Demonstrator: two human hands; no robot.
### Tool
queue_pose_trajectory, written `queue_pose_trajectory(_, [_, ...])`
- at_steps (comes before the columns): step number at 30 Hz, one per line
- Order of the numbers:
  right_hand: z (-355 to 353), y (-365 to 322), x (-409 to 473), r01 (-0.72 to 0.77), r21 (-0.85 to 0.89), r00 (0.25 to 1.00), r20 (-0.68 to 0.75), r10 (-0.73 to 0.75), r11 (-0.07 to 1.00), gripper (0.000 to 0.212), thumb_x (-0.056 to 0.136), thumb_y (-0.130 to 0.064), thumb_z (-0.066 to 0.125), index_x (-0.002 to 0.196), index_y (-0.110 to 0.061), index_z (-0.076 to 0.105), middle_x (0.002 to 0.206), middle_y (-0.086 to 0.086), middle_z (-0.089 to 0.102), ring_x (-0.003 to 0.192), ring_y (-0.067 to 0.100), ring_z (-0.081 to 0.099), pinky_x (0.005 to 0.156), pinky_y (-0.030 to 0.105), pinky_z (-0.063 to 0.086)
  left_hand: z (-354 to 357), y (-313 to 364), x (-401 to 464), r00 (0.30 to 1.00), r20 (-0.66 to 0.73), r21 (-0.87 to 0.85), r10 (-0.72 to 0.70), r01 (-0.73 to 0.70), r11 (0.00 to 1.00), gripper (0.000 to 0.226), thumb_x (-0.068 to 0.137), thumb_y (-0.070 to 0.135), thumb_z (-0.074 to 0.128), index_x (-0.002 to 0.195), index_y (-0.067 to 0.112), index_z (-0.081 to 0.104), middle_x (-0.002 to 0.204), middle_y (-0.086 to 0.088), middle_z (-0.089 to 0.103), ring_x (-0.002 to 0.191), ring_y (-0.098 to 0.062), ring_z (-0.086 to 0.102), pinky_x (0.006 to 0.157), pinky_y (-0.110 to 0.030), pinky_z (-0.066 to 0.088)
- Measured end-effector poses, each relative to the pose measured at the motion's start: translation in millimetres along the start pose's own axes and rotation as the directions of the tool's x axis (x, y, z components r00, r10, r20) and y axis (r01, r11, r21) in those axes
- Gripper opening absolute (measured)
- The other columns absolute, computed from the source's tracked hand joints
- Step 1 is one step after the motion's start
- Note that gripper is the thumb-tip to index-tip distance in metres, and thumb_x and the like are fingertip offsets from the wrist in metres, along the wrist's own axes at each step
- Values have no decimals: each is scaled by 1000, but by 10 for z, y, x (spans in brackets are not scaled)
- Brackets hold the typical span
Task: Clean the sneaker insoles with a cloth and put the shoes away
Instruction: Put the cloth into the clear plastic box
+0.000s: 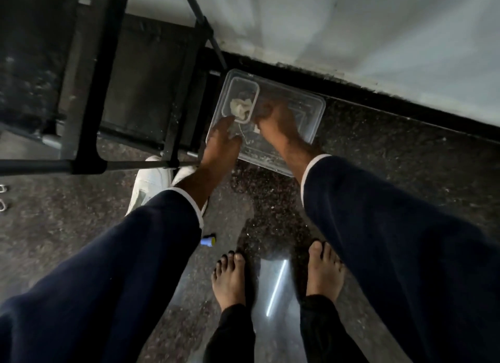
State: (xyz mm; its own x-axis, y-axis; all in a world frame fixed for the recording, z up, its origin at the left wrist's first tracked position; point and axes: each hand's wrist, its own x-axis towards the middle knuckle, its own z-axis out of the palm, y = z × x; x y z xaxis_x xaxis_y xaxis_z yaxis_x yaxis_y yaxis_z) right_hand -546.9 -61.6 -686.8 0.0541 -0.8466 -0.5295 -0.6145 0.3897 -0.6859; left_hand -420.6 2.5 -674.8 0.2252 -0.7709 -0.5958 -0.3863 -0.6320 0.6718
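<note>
Both hands reach down into a clear plastic box [311, 119] on the dark speckled floor: left hand [220, 138] flat with fingers extended, right hand [273, 116] blurred, so its grasp cannot be told. A pale crumpled cloth [239, 109] sits in a small tub [254, 92] there; soft and light, likely easiest pinched by a fold. 1 white sneaker [151, 184] lies beside the black metal rack [89, 146].

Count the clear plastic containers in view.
2. A large clear tub sits on the floor by the wall; a small clear container holding something pale lies at its left end. Others may be hidden behind the arms.
</note>
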Motion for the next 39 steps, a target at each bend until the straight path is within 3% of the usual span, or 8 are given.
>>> queue_pose_trajectory(3, [-189,54,-398,82,-164,993,92,-68,983,50,89,-14,70,137,-9,56,130,11,63,120,26,59,92,27,45,-73,18,-327,986,93,345,135,-159,925,60,89,11,55,148,12,42,141,-13,49,119,-30,55,92,-41,53])
queue_pose_trajectory(6, [-405,34,-785,241,-508,962,236,-136,827,70,91,-32,68,150,-12,36,146,15,45,130,37,47,102,45,46,-212,114,-714,963,177,584,204,-270,766,67,88,24,54,151,12,38,159,-17,34,144,-39,34,113,-54,37])
queue_pose_trajectory(10, [-740,-190,-1357,372,-647,928,272,-254,666,84,92,-44,63,156,-9,23,158,15,32,140,36,37,110,49,38,-529,395,-1343,933,243,666,265,-359,654,75,90,44,50,155,13,32,165,-16,23,154,-36,18,122,-58,21])
queue_pose_trajectory(14, [-1036,-632,-1947,434,-675,901,319,-294,597,87,90,-45,64,157,-8,23,160,17,28,146,37,30,118,53,30,-941,724,-2038,938,271,746,218,-348,568,83,91,40,61,158,13,21,167,-14,14,155,-35,9,122,-57,19])
queue_pose_trajectory(18, [-1299,-1197,-2569,498,-677,867,405,-291,542,90,88,-42,67,157,-10,21,162,14,25,147,35,28,122,52,22,-1448,996,-2762,936,288,787,204,-353,506,82,92,43,62,158,13,23,167,-15,14,155,-37,12,122,-58,18])
queue_pose_trajectory(23, [-1397,-1870,-3353,537,-670,843,450,-294,513,90,90,-42,65,159,-12,16,164,13,21,151,32,23,122,55,20,-2162,1128,-3720,942,228,735,247,-333,590,77,85,31,71,152,8,39,163,-20,28,150,-44,24,117,-66,24])
queue_pose_trajectory(30, [-714,-2510,-4238,518,-695,855,419,-305,498,87,90,-43,65,158,-9,21,163,14,22,150,32,25,122,53,22,-3187,629,-4422,961,141,663,239,-271,698,73,91,33,58,156,16,31,167,-13,19,155,-37,15,119,-64,20])
queue_pose_trajectory(39, [678,-3271,-5102,443,-687,897,340,-283,577,84,88,-38,66,155,-7,27,161,16,28,148,32,30,119,54,28,-4805,-244,-4845,937,160,672,310,-333,661,68,94,40,40,157,17,28,169,-10,14,156,-31,8,124,-57,12])
